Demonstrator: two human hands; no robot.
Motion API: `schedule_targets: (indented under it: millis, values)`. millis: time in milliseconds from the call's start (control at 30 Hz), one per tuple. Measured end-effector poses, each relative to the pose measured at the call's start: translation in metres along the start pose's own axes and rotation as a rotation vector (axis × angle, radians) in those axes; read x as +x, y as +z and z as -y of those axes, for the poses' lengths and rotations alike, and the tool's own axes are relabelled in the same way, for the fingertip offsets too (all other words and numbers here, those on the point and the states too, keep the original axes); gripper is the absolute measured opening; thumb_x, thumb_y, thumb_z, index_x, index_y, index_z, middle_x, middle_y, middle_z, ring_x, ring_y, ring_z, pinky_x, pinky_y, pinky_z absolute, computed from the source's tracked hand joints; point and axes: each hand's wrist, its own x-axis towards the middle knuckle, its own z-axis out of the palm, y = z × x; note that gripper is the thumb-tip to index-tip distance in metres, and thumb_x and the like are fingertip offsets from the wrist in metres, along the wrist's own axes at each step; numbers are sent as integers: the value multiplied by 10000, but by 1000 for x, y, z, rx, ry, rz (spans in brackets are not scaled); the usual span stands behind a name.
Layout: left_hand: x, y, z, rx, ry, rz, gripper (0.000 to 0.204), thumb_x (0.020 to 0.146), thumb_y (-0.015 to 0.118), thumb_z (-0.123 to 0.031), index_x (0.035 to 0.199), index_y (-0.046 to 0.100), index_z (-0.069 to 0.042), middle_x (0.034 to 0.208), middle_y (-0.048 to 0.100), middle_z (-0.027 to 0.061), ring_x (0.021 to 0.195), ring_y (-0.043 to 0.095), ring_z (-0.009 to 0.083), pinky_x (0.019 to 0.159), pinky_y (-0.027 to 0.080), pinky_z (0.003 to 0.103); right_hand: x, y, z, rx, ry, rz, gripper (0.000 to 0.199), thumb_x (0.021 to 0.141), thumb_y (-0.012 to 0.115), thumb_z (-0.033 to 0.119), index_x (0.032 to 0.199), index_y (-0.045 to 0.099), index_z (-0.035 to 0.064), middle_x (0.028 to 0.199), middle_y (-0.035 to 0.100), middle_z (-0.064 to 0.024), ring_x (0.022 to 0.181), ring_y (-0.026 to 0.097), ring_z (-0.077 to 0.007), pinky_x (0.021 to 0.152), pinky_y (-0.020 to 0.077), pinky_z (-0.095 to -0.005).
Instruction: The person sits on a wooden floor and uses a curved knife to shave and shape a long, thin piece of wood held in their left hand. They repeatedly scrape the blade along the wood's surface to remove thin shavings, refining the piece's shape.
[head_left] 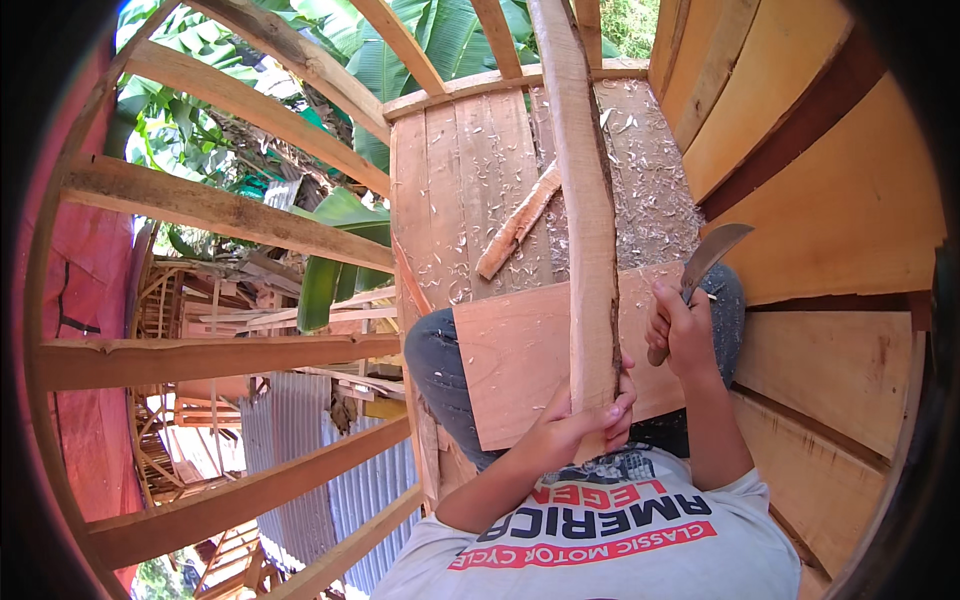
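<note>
My left hand [590,418] is closed around the near end of a long wooden plank [588,220], which runs away from my body and past the far edge of the floor. Dark, rough bark lines the plank's right edge. In my right hand [682,328] is a large knife [712,258] with a broad curved blade, its tip up and to the right, apart from the plank. Across my lap lies a flat wooden board [520,350], under the plank.
Wood shavings [650,200] litter the plank floor [440,180], where a loose piece of wood [518,225] lies left of the long plank. Wooden slats [220,360] form an open railing at left, with corrugated metal sheets [290,420] beyond. A board wall [830,210] stands close on the right.
</note>
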Motion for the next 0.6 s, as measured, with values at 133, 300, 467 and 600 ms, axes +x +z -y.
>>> schedule_targets:
  millis: [133, 300, 467, 600]
  values:
    - [8, -1, -1, 116, 134, -44, 507, 866, 535, -104, 1290, 269, -25, 884, 454, 79, 744, 500, 167, 654, 454, 324, -13, 12, -8, 92, 83, 58, 375, 908, 545, 234, 602, 354, 127, 479, 323, 40, 384, 338, -58, 354, 287, -214]
    - [28, -8, 10, 336, 383, -60, 561, 904, 507, -121, 1362, 205, -7, 1068, 496, 130, 934, 538, 184, 856, 444, 331, -32, 15, -22, 221, 104, -10, 416, 927, 498, 361, 598, 353, 152, 484, 316, 45, 417, 353, -72, 396, 322, -221]
    - [45, -1, 17, 426, 546, -135, 648, 901, 526, -100, 1420, 145, -21, 1173, 466, 105, 1037, 501, 150, 932, 402, 317, -23, -5, -32, 542, 85, -72, 437, 904, 476, 484, 645, 355, 153, 644, 459, -1, 604, 488, -115, 588, 423, -234]
    - [64, -10, 31, 519, 657, -219, 694, 901, 532, -85, 1443, 102, -36, 1194, 459, 110, 1070, 475, 139, 927, 398, 296, -34, -26, -29, 471, -76, 94, 475, 887, 454, 568, 685, 339, 154, 784, 545, -18, 685, 535, -108, 633, 468, -247]
